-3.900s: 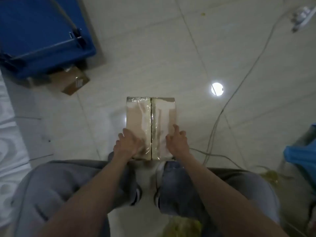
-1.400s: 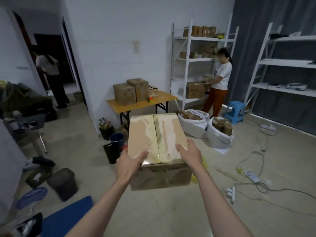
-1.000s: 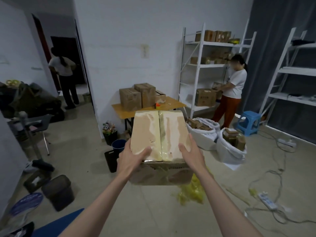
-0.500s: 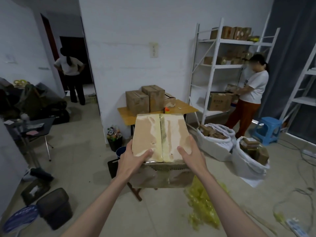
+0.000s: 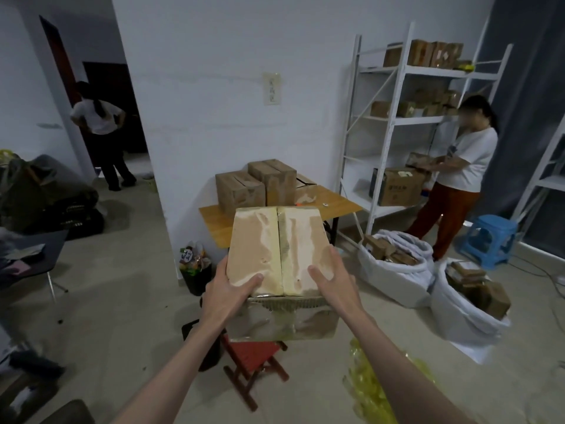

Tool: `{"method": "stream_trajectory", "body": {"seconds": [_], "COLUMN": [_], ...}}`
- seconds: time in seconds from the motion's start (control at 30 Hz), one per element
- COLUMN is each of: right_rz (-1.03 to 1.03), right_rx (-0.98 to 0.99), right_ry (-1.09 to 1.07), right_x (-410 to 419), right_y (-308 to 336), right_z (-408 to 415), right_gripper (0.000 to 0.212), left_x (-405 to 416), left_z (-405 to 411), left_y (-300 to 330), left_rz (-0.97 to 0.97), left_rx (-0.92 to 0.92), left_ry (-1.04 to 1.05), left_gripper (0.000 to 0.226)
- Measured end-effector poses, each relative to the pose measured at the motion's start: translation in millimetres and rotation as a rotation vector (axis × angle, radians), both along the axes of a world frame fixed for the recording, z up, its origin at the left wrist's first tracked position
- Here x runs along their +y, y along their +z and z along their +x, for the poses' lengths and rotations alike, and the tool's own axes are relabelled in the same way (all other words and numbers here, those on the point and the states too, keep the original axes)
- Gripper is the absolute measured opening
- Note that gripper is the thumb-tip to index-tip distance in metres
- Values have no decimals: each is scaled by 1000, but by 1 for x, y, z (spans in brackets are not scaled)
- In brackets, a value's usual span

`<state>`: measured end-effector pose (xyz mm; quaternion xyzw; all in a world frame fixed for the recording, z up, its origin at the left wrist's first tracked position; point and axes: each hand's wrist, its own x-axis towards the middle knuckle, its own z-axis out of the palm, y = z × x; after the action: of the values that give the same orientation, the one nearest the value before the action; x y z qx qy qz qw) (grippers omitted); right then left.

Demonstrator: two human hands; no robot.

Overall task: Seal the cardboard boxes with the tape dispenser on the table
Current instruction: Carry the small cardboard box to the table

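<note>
The cardboard box (image 5: pixel 276 246) is being carried in the air, chest-high in front of the person, its taped top facing the camera and its long axis running from near to far, with the centre seam lying along that same line. The left hand (image 5: pixel 227 293) is gripping the near-left corner, thumb lying over the top and fingers wrapping the side; the right hand (image 5: pixel 331 284) is mirroring it on the near-right corner, so the box is sitting between both hands and extending away from them. Neither hand looks nearer than the other. Directly beyond the far edge the wooden table (image 5: pixel 333 203) is standing against the white wall, with two sealed boxes (image 5: pixel 255 186) already resting on its far-left part; bare tabletop is showing to the right of them, which looks like the likely place to set this one. I cannot make out the tape dispenser for certain. A red stool (image 5: pixel 253 359) is standing on the floor below the box, and white sacks (image 5: pixel 397 270) of parcels are sitting to the right.
</note>
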<state>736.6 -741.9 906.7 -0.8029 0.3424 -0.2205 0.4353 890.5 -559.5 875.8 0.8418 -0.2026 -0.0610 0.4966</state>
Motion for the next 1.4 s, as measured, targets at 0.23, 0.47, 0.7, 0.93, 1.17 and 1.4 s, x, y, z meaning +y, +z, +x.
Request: {"method": "stream_trajectory", "body": {"seconds": [0.23, 0.47, 0.7, 0.93, 1.17, 1.4], "right_rz": [34, 62, 59, 56, 70, 56], "right_rx": [-17, -31, -10, 50, 54, 61], "right_ry": [-1, -7, -33, -123, -200, -309], "right_x": [-80, -179, -256, -343, -442, -536], "right_y": [-17, -28, -38, -64, -85, -98], "right_z": [95, 190, 261, 328, 397, 438], "right_gripper": [74, 72, 72, 74, 77, 78], "left_x": [-82, -183, -261, -356, -469, -582], "left_z": [101, 194, 264, 330, 417, 473], "left_y": [-20, -24, -32, -49, -70, -73], "left_rz": [14, 13, -17, -49, -4, 50], "left_rx": [-10, -10, 29, 80, 112, 125], "left_ry": [-25, -44, -81, -115, -183, -292], "left_gripper": [92, 90, 96, 86, 83, 82]}}
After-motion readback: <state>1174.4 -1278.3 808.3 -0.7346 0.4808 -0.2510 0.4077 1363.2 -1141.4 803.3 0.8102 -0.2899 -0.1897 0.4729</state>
